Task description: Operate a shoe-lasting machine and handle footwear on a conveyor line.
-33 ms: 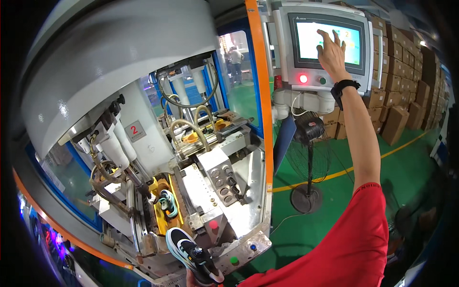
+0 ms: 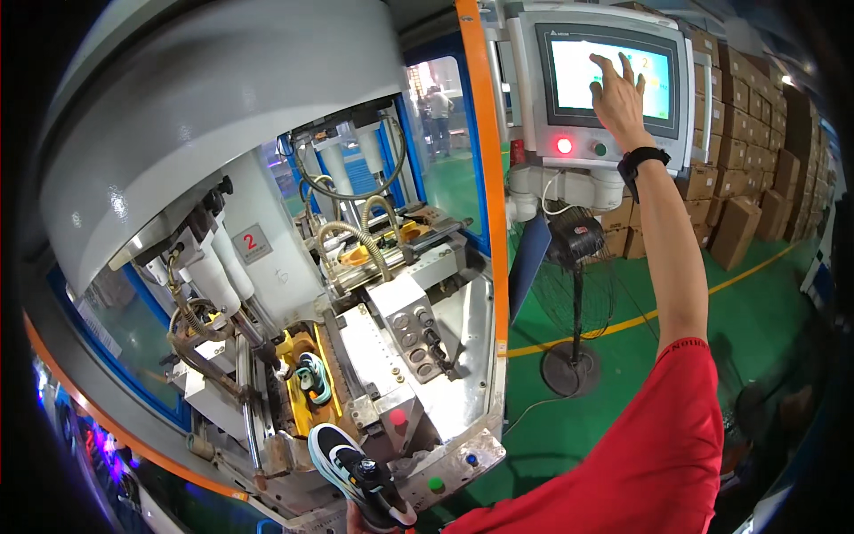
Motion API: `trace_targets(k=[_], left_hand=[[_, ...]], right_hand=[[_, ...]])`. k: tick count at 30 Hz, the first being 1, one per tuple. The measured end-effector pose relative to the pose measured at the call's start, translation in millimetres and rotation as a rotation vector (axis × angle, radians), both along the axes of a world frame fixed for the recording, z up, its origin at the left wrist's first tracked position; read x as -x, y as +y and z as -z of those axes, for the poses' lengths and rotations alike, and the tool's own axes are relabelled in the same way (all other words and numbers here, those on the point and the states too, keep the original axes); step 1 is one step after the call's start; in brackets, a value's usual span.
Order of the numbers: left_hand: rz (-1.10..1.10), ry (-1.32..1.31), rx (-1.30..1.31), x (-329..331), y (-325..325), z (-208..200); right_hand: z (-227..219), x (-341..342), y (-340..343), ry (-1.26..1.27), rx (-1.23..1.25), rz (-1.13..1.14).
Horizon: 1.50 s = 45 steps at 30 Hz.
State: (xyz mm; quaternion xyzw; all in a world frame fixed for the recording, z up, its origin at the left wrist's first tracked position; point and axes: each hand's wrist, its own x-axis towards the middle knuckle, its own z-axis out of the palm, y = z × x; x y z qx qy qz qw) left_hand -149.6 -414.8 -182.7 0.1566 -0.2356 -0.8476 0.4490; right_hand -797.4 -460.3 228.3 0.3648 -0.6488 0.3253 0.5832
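Wide-spread right hand at rectangular dark-framed screen, upper right.
Left hand, bottom centre, seemingly holds black-and-white sneaker.

Grey plate on pale machine column: one large red numeral, small dark line beneath. Faint handwritten mark below it on column. Touchscreen: coloured numeral upper right, other characters partly behind right hand. Dark bezel: tiny pale lettering. Red sleeve: dark letters along cuff.
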Motion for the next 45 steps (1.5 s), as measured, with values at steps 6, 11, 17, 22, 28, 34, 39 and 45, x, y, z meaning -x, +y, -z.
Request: trace_targets(k=[6,11,17,22,28,34,39,45], left_hand=[[-0.036,0.222,-0.01,19.2,15.7,-26.5],[-0.412,-0.349,0.139,25.3,28.9,-52.8],[-0.475,-0.288,0.108,23.2,25.8,-46.8],[-0.734,-0.324,0.102,14.0,52.9,-51.9],[-1.139,-0.617,0.074,-38.6,122.8,-32.2],[-1.172,-0.878,0.104,-104.2,179.0,-31.9],[-1.296,-0.986,0.064,-169.1,255.5,-42.1],[-1.53,-1.78,0.011,-264.2,359.4,-22.1]], right_hand=[[10.2,-31.6,27.8,0.208,0.125,-0.17],[101.6,-131.9,11.2,-0.338,0.11,-0.869],[282.2,-330.5,3.9,-1.21,-0.469,-1.878],[321.9,-471.2,35.7,-1.58,-1.034,-2.047],[363.3,-578.5,60.1,-1.441,-1.209,-2.225],[340.7,-660.4,90.5,-1.388,-1.428,-2.264],[314.0,-758.6,122.3,-0.951,-1.583,-2.428],[286.4,-922.1,180.2,-0.128,-1.465,-2.657]])
